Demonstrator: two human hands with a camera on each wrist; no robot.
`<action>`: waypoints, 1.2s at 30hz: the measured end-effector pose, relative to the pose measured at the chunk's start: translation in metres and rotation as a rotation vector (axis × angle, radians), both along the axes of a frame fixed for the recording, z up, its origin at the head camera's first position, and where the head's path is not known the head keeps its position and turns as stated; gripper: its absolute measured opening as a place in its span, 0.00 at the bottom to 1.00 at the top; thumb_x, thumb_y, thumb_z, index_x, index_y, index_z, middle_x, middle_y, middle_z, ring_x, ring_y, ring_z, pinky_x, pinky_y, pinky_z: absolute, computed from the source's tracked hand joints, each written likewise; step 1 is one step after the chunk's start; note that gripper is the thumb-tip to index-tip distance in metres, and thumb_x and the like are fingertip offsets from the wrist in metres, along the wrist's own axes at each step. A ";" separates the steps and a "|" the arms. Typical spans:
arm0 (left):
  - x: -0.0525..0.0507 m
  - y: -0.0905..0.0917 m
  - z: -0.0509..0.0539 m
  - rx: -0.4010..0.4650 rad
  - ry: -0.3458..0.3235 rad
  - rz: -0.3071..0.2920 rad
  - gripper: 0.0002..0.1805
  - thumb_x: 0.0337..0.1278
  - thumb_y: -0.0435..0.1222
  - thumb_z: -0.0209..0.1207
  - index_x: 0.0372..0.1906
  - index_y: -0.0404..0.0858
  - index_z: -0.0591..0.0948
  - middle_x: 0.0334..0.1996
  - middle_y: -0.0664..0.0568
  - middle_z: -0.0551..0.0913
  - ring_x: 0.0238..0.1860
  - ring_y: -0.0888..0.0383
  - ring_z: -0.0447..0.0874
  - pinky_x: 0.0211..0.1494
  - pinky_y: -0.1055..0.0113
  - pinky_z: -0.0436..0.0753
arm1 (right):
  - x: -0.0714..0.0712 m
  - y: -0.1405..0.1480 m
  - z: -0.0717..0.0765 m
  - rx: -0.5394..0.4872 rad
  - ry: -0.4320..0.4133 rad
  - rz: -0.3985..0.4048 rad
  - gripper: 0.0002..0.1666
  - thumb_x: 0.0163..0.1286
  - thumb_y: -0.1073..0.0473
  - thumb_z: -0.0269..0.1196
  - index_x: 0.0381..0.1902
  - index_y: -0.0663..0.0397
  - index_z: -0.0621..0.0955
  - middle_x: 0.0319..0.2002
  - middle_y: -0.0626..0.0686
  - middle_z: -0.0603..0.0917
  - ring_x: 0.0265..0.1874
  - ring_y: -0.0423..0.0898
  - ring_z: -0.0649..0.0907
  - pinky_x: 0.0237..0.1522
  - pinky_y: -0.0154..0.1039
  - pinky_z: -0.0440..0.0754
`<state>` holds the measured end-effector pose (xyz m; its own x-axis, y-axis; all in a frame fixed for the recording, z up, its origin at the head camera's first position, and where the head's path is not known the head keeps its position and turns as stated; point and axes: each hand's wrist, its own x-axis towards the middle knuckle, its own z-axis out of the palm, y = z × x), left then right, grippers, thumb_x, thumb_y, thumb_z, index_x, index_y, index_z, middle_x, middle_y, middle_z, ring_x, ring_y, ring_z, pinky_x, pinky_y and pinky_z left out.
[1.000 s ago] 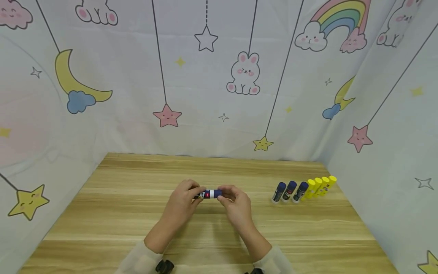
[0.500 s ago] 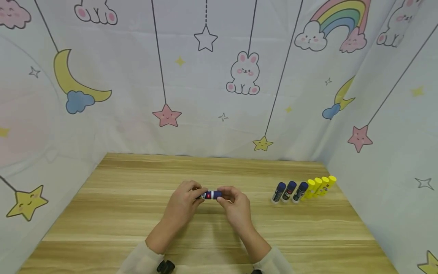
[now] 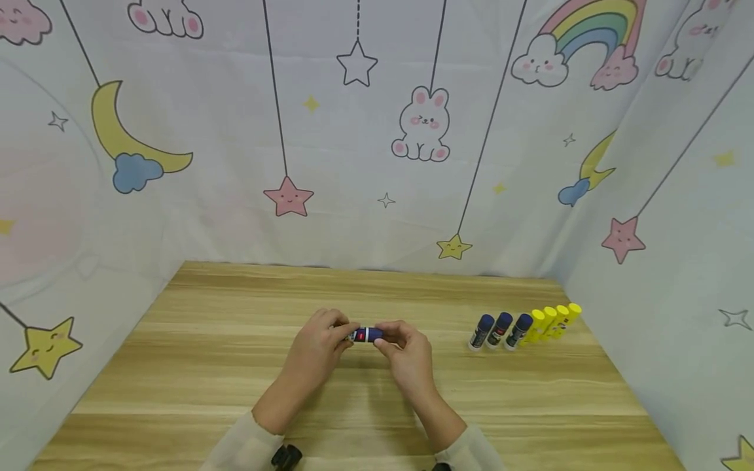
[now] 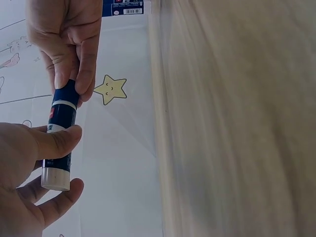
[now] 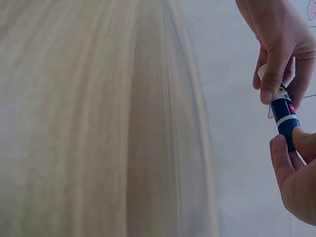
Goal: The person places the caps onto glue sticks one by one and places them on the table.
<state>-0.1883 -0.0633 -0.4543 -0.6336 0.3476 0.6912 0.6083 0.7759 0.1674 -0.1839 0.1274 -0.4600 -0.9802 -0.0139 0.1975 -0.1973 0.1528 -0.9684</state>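
A glue stick (image 3: 359,335) with a dark blue cap, dark label and white base lies sideways between both hands over the middle of the table. My left hand (image 3: 315,347) grips its body near the white base, thumb and fingers on either side. With thumb and fingertips, my right hand (image 3: 409,360) pinches the blue cap (image 4: 65,92). Only a narrow white band (image 5: 286,119) shows between cap and label. In the left wrist view the white base (image 4: 55,178) sticks out below the left thumb.
Three blue-capped glue sticks (image 3: 499,330) stand upright in a row at the right of the wooden table (image 3: 235,294). Several yellow glue sticks (image 3: 549,320) continue that row toward the back right. A printed cloth (image 3: 330,229) hangs behind the table and along both sides.
The white band between cap and label has become narrower. My left hand has shifted slightly right with the glue stick's body; the right hand has hardly moved.
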 end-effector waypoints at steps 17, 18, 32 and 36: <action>0.001 0.010 0.004 -0.047 0.082 -0.018 0.18 0.36 0.29 0.81 0.39 0.42 0.91 0.31 0.54 0.79 0.35 0.57 0.76 0.37 0.68 0.83 | 0.002 0.004 0.003 0.036 0.039 -0.048 0.11 0.62 0.73 0.70 0.42 0.58 0.88 0.43 0.55 0.89 0.44 0.50 0.88 0.43 0.33 0.87; 0.001 0.011 0.003 -0.050 0.081 -0.019 0.18 0.36 0.29 0.81 0.39 0.42 0.91 0.31 0.55 0.79 0.35 0.57 0.76 0.37 0.69 0.83 | 0.002 0.004 0.003 0.036 0.040 -0.050 0.11 0.62 0.73 0.70 0.42 0.58 0.88 0.43 0.55 0.89 0.44 0.50 0.88 0.43 0.33 0.87; 0.002 0.020 -0.003 0.002 0.071 -0.059 0.19 0.36 0.29 0.81 0.40 0.38 0.90 0.31 0.55 0.78 0.34 0.58 0.74 0.35 0.71 0.82 | 0.000 0.012 0.007 0.056 0.057 -0.048 0.08 0.61 0.72 0.71 0.39 0.61 0.88 0.42 0.57 0.89 0.43 0.50 0.89 0.42 0.33 0.87; 0.001 0.021 -0.004 0.038 0.058 -0.081 0.18 0.37 0.28 0.80 0.41 0.38 0.90 0.31 0.54 0.78 0.35 0.58 0.75 0.35 0.70 0.82 | -0.002 0.018 0.010 0.113 0.070 -0.025 0.08 0.61 0.70 0.72 0.39 0.58 0.88 0.39 0.54 0.89 0.41 0.48 0.88 0.41 0.33 0.87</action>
<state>-0.1877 -0.0419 -0.4587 -0.5631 0.3687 0.7395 0.6780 0.7179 0.1583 -0.1854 0.1456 -0.4502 -0.9644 -0.0156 0.2640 -0.2585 0.2660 -0.9287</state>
